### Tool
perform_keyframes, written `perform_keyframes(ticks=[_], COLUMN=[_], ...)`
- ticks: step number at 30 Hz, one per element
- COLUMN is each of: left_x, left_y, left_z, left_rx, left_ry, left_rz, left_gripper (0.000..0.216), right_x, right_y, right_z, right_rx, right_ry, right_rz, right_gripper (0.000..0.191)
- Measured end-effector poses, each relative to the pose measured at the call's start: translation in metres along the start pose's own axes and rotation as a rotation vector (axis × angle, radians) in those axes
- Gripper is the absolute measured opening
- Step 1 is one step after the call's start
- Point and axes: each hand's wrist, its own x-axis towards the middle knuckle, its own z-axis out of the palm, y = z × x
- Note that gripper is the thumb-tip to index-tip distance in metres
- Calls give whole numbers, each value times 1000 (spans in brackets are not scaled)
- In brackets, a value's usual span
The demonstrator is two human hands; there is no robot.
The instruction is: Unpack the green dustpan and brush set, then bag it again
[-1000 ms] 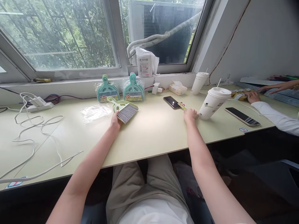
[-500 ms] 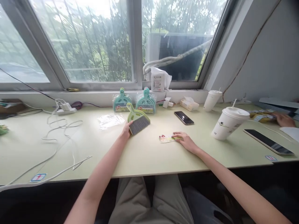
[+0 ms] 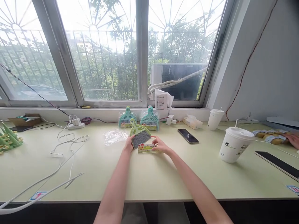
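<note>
My left hand [image 3: 129, 144] grips a small green hand brush [image 3: 139, 134] by the edge of its grey bristles, holding it tilted on the pale green table [image 3: 151, 177]. Fingers of my right hand [image 3: 160, 145] pinch a yellow printed card label [image 3: 146, 148], pressed against the lower edge of the bristles. Just behind stand two teal brush sets in clear wrap [image 3: 149, 119], leaning at the window sill. An empty clear plastic bag [image 3: 115, 136] lies left of the brush.
A black phone [image 3: 188, 136], two white lidded cups [image 3: 234, 144], a tissue pack [image 3: 192, 122] and another phone [image 3: 277, 161] lie to the right. Another person's hand [image 3: 293, 139] touches yellow packs [image 3: 268, 136] at far right. White cables [image 3: 63, 146] and a power strip [image 3: 76, 124] sprawl left.
My right hand slid the card label leftwards across the table and brought it up against the brush bristles. The camera tilted upwards, showing more window.
</note>
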Motion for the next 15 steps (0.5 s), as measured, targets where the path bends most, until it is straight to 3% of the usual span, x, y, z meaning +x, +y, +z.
perform_keyframes(ticks=[4, 8, 12, 15], left_x=[-8, -22, -32, -33], left_y=[1, 5, 4, -1], left_z=[9, 18, 31, 36], left_rx=[40, 83, 120, 172], left_ry=[-50, -149, -328, -391], left_rz=[-20, -149, -165, -87], left_gripper=[53, 55, 60, 63], right_x=[1, -8, -15, -18], right_y=[-6, -9, -13, -14], right_z=[17, 3, -19, -25], right_rx=[-37, -76, -476, -758], right_ry=[17, 19, 144, 132], right_rz=[-112, -90, 53, 52], right_gripper=[57, 23, 24, 25])
